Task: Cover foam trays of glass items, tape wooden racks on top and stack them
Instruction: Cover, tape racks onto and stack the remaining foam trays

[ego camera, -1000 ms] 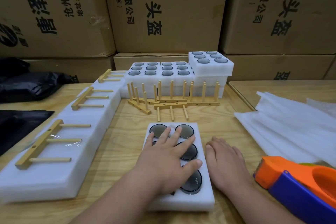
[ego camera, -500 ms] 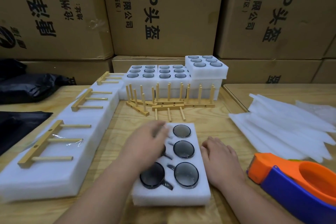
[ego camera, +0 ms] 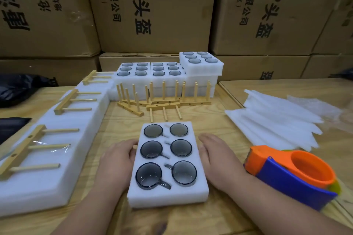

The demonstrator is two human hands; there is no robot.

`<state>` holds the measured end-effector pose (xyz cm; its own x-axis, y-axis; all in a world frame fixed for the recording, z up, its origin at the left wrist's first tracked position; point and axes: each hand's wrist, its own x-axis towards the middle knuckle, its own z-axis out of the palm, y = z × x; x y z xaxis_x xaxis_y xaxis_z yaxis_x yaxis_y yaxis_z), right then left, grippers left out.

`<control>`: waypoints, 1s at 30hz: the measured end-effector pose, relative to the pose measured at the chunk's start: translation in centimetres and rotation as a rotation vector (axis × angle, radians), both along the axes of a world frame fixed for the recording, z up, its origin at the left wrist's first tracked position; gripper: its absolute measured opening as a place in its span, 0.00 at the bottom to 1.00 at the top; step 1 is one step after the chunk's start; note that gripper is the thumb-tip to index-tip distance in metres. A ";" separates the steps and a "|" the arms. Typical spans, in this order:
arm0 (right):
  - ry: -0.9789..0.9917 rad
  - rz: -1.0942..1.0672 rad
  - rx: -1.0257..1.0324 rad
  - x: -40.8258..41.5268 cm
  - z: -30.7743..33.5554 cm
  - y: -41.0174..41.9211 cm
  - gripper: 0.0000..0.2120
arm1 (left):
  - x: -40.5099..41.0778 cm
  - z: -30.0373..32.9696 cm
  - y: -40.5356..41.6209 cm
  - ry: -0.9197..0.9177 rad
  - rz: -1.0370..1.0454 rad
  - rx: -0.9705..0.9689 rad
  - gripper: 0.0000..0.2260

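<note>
A white foam tray [ego camera: 168, 196] with several dark glass cups [ego camera: 151, 149] in its round pockets lies uncovered on the wooden table in front of me. My left hand [ego camera: 116, 160] rests flat against the tray's left side. My right hand [ego camera: 215, 160] lies against its right side, fingers straight. Loose wooden peg racks [ego camera: 162, 104] lie just behind the tray. White foam sheets [ego camera: 275, 122] are piled to the right. An orange and blue tape dispenser [ego camera: 292, 175] sits by my right wrist.
Covered foam trays with wooden racks taped on top [ego camera: 49, 149] run along the left. More open trays of cups [ego camera: 170, 70] are stacked at the back. Cardboard boxes [ego camera: 152, 9] wall the far side. Black plastic bags [ego camera: 17, 89] lie at the left.
My left hand has come off the tops of the cups and moved to the tray's left side. The right hand stays against the right side. The view has shifted a little.
</note>
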<state>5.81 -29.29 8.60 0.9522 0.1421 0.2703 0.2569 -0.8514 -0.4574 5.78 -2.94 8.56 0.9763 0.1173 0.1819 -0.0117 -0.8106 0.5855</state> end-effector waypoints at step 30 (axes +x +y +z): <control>0.112 -0.720 -0.475 8.1 12.1 -18.1 0.10 | 0.8 -0.8 0.3 -0.073 0.067 -0.021 0.05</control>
<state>13.86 -47.39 20.74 0.8714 -0.4312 0.2341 -0.4428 -0.8966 -0.0031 6.60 -2.66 7.75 0.9504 0.1859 0.2494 -0.0017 -0.7986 0.6019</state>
